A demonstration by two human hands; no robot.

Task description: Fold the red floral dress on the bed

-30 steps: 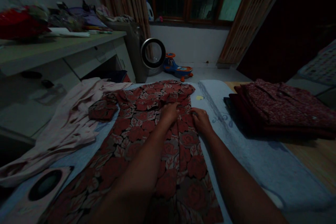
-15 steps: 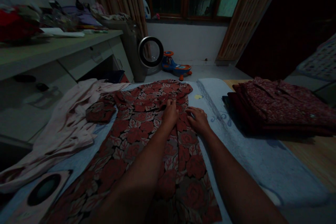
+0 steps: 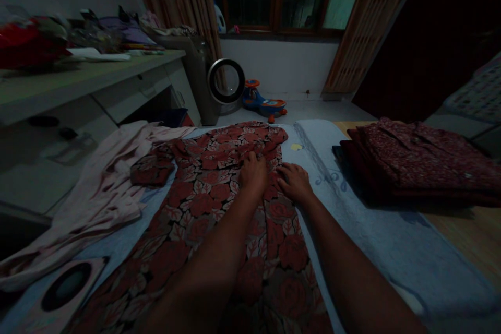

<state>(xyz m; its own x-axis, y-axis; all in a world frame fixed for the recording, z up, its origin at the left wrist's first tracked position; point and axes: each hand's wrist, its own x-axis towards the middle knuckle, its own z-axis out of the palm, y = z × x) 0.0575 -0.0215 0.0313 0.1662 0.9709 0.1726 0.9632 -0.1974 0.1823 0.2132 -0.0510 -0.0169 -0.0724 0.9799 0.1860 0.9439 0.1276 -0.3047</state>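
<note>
A red floral garment (image 3: 203,203) lies spread flat on a pale blue cloth (image 3: 376,240) in front of me. My left hand (image 3: 253,171) rests on the garment's upper middle, fingers curled into the fabric. My right hand (image 3: 294,181) lies beside it on the garment's right edge, fingers bent and pressing down. The two hands are almost touching. Whether either hand pinches the cloth I cannot tell in the dim light.
A pink garment (image 3: 97,193) lies crumpled to the left. A stack of folded dark red clothes (image 3: 415,162) sits at the right. A cluttered desk (image 3: 86,73) stands at the left, with a round fan (image 3: 226,81) and a toy car (image 3: 263,104) on the floor beyond.
Both hands have slid slightly closer together and a little towards me on the garment. The view has shifted a little.
</note>
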